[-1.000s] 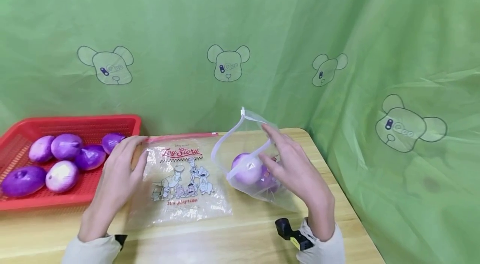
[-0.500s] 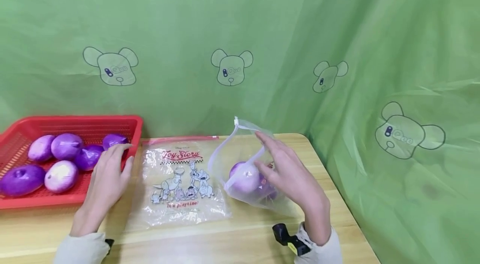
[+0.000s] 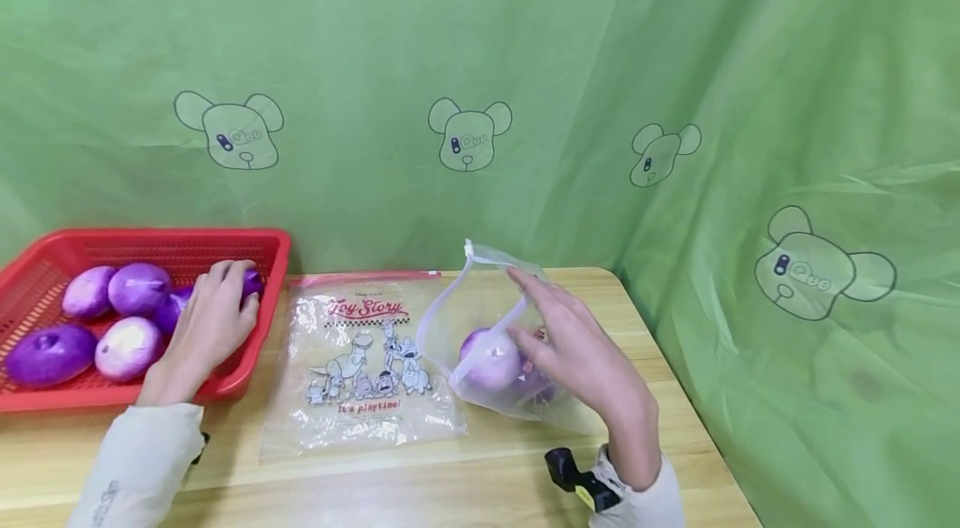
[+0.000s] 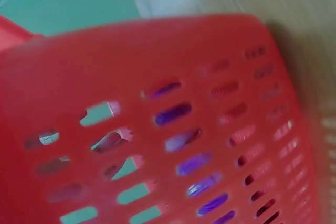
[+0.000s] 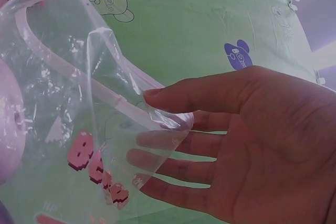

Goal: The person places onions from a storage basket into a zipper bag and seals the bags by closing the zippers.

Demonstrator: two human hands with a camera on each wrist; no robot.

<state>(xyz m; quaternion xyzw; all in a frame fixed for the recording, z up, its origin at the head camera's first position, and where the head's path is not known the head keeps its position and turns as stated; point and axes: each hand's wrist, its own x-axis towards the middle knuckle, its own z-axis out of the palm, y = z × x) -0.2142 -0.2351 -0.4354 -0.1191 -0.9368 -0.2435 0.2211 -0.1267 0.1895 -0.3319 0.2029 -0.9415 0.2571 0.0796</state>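
My left hand reaches into the red basket, its fingers over a glossy purple vegetable at the right end. Purple shows between thumb and fingers; I cannot tell whether they grip it. In the left wrist view the slotted basket wall hides that hand. My right hand is at the mouth of an upright clear zip bag. In the right wrist view its fingers are straight behind the plastic, with the thumb on the near side of the bag corner. A round purple-and-white vegetable lies inside.
Several more purple vegetables, some fading to white, lie in the basket. A flat clear bag with Toy Story print and a red zip strip lies between basket and upright bag. A green curtain stands behind and right of the wooden table.
My left hand has moved left from the flat bag's edge into the basket, onto the purple vegetable. The right hand stays at the upright bag, whose top has dipped slightly.
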